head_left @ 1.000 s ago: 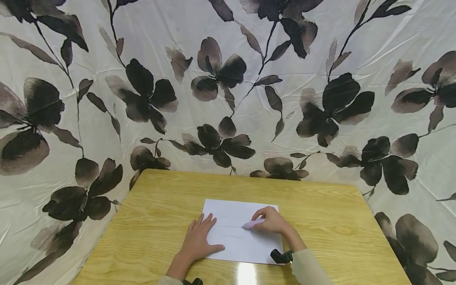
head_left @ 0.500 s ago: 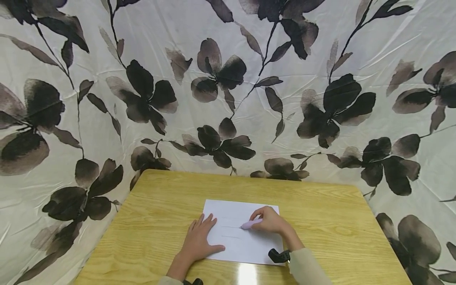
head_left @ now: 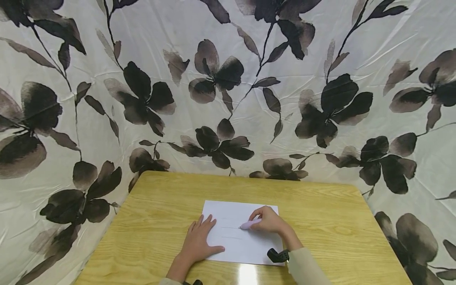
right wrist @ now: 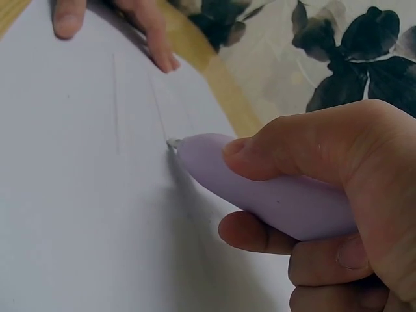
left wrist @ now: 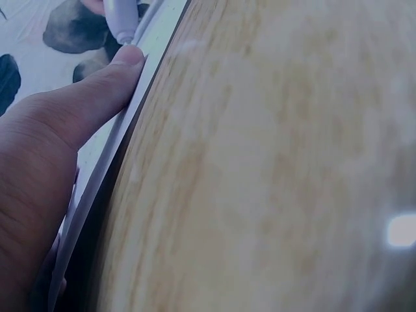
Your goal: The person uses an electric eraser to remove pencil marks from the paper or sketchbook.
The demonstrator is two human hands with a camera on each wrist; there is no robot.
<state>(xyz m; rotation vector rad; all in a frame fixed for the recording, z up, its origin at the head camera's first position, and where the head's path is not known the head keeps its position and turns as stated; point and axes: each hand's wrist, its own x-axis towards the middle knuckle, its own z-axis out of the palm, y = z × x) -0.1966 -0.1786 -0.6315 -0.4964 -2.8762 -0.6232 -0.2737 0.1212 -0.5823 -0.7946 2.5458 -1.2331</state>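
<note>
A sheet of white paper (head_left: 246, 251) lies on the wooden table. My left hand (head_left: 198, 241) rests spread on its left part, thumb pointing right; in the left wrist view the thumb (left wrist: 97, 97) lies along the near edge. My right hand (head_left: 271, 221) grips a thick lavender pen-shaped tool (head_left: 250, 224), thumb on top and fingers curled under it. In the right wrist view the tool's small pale tip (right wrist: 174, 143) sits at the end of a thin line (right wrist: 158, 107) on the paper. A second thin line (right wrist: 116, 104) runs roughly parallel, nearer me.
The yellow wood-grain table (head_left: 171, 194) extends around the paper on all sides. Behind it hangs a white cloth (head_left: 270, 130) with dark flowers. A black wrist device (head_left: 278, 256) sits on my right wrist, over the paper's near right corner.
My right hand and the lavender tool have shifted slightly left, the tip moving along the upper line. My left hand stays in place on the paper.
</note>
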